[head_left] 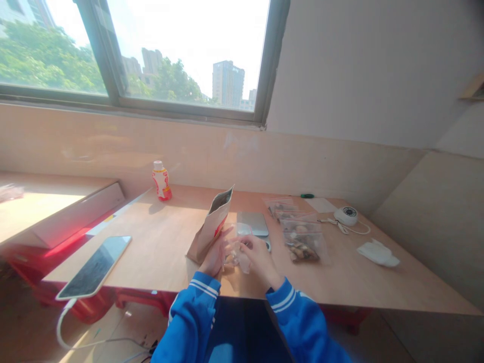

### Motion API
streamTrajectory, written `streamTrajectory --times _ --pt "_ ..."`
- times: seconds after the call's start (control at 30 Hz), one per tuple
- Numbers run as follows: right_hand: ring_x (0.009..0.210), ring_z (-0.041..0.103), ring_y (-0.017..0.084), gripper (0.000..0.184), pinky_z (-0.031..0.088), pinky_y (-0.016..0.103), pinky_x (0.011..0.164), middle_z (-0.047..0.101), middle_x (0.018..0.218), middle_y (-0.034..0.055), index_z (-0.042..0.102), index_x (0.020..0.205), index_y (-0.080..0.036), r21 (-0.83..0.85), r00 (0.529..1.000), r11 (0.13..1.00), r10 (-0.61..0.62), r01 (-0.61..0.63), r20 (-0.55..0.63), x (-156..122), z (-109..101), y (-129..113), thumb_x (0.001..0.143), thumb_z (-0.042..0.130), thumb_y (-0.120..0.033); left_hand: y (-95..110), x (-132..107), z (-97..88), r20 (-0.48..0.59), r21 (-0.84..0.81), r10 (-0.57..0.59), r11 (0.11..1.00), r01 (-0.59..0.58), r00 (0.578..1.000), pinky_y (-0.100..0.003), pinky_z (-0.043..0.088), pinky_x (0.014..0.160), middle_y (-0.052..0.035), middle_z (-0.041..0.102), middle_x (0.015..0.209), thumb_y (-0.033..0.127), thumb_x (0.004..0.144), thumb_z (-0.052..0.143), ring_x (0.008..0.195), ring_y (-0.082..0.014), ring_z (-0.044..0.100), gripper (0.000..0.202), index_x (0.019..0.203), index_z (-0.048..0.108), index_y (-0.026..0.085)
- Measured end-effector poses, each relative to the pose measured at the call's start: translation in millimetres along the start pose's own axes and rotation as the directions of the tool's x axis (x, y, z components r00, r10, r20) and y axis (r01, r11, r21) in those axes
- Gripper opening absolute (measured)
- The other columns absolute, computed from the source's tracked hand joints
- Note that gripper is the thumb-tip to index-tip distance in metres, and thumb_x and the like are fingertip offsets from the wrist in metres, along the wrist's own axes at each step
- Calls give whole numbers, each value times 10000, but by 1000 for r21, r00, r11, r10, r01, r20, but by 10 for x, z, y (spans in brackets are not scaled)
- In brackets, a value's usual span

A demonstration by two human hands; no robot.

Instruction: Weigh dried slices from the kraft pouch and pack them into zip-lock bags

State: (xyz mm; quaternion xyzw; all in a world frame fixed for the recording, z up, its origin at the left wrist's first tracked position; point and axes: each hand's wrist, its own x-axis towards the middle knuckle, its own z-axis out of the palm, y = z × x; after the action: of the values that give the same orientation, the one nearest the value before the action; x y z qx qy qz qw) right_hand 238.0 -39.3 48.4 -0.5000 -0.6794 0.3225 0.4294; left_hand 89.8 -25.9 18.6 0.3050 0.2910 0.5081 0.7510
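Closest in, two blue sleeves (189, 307) with white stripes reach over the front edge of the bench (159, 257), and both hands work at its middle. A clear plastic bag (236, 252) sits between them, just in from that edge. The right grip (260, 259) is closed, its fingers (247, 244) pinching the film from above. The left grip (215, 254) cups the bag's other side with its fingers up and slightly spread, so whether it is clamped I cannot tell. Thin film like this seems to handle best when pinched close to where it is being worked, with the other hand steadying it so it doesn't slide.

Just beyond the hands, a kraft paper pouch (210, 227) with a clear window stands tilted, its base on the bench. Beside it lies a flat silver pad (252, 223), possibly a scale. To the right are a zip bag of mixed nuts (302, 243) and more flat bags (287, 209) toward the far edge.

A tablet (94, 267) lies at the front-left corner, its white cable (62, 322) dropping away. Along the far edge stand a red-and-white bottle (162, 182) and, at the right, a corded white device (346, 216).
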Motion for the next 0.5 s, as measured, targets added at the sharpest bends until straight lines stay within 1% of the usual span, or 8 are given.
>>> streamTrajectory --times 0.13,0.2,0.27,0.3,0.37,0.43,0.5 --pt "751 651 206 195 510 328 712 725 868 81 714 871 -167 -62 997 997 32 -36 -65 -39 -126 -105 811 545 -244 -27 17 -67 11 26 2 1000 -2 1000 -312 550 628 -87 661 1120 467 829 546 865 -215 674 530 1315 460 274" --pt "727 653 209 198 523 340 704 727 838 78 717 876 -164 -49 994 997 58 -63 -96 -60 -228 -238 801 568 -272 -22 16 -67 11 19 -6 1000 6 1000 -314 548 613 -86 659 1121 485 823 547 844 -215 678 532 1306 465 278" --pt "716 659 204 216 536 337 695 730 828 70 718 893 -167 8 993 999 50 -49 -106 -61 -341 -437 797 582 -304 -13 16 -61 5 18 -13 1000 12 1000 -325 546 619 -85 660 1127 490 821 552 849 -224 681 524 1297 475 283" --pt "732 665 200 229 542 330 699 732 847 67 717 916 -170 45 994 999 25 -20 -108 -47 -393 -557 800 584 -316 -9 18 -59 -1 22 -14 1000 14 1000 -331 545 629 -84 662 1129 488 825 551 863 -233 681 515 1293 479 285" --pt "805 673 193 244 546 311 735 731 929 70 713 949 -173 106 987 991 -59 76 -152 22 -466 -810 801 595 -328 -3 25 -58 -16 36 -19 999 20 1000 -335 541 640 -87 671 1116 484 838 538 884 -247 681 499 1291 485 282" --pt "860 670 187 251 541 298 771 725 985 70 709 967 -177 121 959 976 -149 182 -240 148 -483 -1045 808 601 -337 -2 34 -62 -28 42 -28 999 30 999 -327 538 619 -95 680 1086 493 839 533 861 -247 685 515 1299 479 266" --pt "877 663 175 258 535 290 789 719 1010 65 700 997 -181 94 918 960 -219 263 -329 310 -444 -1218 828 584 -337 -6 40 -70 -47 35 -52 998 54 998 -316 538 599 -100 676 1083 505 825 547 838 -240 685 553 1310 466 253"
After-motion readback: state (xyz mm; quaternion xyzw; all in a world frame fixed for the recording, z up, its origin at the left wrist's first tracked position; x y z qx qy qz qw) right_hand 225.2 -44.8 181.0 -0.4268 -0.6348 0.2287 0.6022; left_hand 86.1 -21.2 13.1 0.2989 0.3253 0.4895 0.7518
